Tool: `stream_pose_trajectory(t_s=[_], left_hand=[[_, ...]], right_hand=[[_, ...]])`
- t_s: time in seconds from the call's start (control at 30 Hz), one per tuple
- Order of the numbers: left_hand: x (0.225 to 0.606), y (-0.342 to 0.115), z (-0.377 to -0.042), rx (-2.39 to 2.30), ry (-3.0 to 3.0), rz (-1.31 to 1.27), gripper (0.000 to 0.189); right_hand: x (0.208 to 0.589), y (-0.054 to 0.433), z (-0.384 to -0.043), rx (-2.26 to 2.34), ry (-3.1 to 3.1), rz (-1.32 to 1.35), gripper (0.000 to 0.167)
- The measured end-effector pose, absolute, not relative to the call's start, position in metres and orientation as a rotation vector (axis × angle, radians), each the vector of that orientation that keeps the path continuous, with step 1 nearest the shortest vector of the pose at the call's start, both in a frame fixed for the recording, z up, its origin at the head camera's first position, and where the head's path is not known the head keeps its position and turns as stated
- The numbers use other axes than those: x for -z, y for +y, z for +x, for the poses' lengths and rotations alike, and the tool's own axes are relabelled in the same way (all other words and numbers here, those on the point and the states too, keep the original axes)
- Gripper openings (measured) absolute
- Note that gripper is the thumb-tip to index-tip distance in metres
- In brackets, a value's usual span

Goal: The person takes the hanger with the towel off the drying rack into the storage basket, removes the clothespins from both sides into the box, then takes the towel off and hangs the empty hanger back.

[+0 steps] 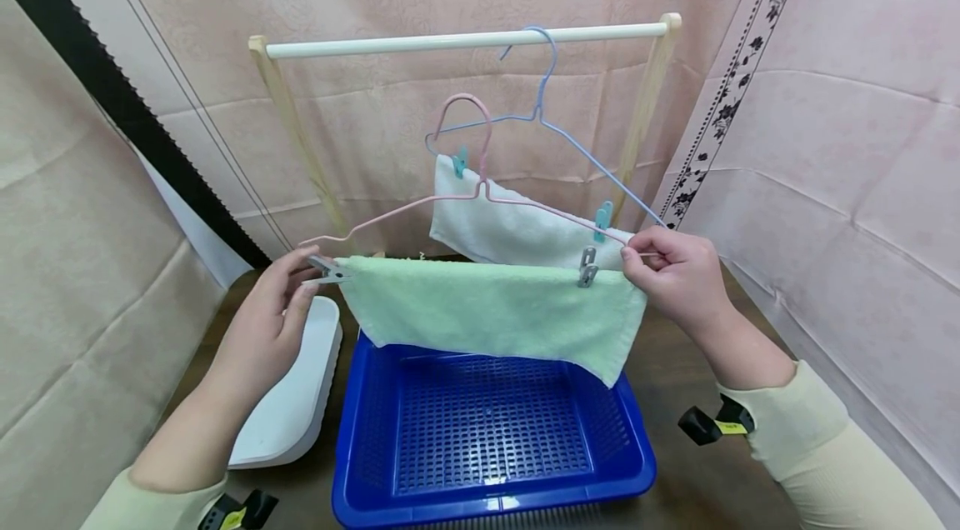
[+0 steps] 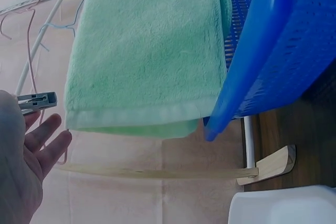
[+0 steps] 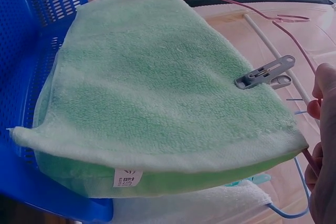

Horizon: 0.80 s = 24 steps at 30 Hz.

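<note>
A light green towel (image 1: 487, 309) hangs folded over the lower bar of a pink hanger (image 1: 408, 208), in front of the rack. My right hand (image 1: 678, 276) pinches the hanger's right end beside the towel's corner. A grey clothespin (image 3: 265, 73) grips the towel's top edge near that hand. At the opposite end, my left hand (image 1: 258, 330) pinches another grey clothespin (image 2: 38, 100) between thumb and fingers, its tip at the towel's upper left corner. In the left wrist view, the other fingers of that hand spread loosely beside the towel.
Behind, a blue hanger (image 1: 592, 159) hooks over the white rail (image 1: 450, 42) of a wooden-legged rack, carrying a white towel (image 1: 487, 226) with teal clips (image 1: 603, 220). A blue perforated basket (image 1: 645, 463) stands below the green towel. Left of it lies a white tray (image 1: 281, 422) on the brown table.
</note>
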State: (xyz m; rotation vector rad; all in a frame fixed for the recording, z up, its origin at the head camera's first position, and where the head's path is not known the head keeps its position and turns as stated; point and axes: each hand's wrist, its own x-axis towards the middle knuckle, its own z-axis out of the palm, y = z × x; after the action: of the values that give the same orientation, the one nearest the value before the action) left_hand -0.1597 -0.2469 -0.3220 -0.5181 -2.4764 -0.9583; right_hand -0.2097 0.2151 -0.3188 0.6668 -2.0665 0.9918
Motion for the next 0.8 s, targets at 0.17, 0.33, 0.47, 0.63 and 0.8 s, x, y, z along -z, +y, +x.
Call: stream_pose_trajectory(t_s=[0.17,0.33,0.47,0.63,0.8], left_hand=[[0.322,-0.252,-0.159,0.948,-2.435,-0.505,0.046],[0.321,-0.26,-0.159,0.903,-2.421,-0.462,0.043],[0.32,-0.268,-0.16,0.861,-2.446,-0.402,0.04],[0.321,-0.279,-0.164,0.771,-2.519,-0.314,0.038],[0.324,-0.292,-0.17,0.644,-2.6,-0.211,0.04]], right_hand=[[0.319,0.216,-0.209,-0.992,-2.073,0.662,0.009],[0.318,0.213,-0.209,-0.99,-2.07,0.645,0.009],[0.317,0.212,-0.208,-0.989,-2.069,0.635,0.01],[0.318,0.214,-0.207,-0.997,-2.071,0.629,0.011],[0.318,0.215,-0.208,-0.994,-2.07,0.63,0.01]])
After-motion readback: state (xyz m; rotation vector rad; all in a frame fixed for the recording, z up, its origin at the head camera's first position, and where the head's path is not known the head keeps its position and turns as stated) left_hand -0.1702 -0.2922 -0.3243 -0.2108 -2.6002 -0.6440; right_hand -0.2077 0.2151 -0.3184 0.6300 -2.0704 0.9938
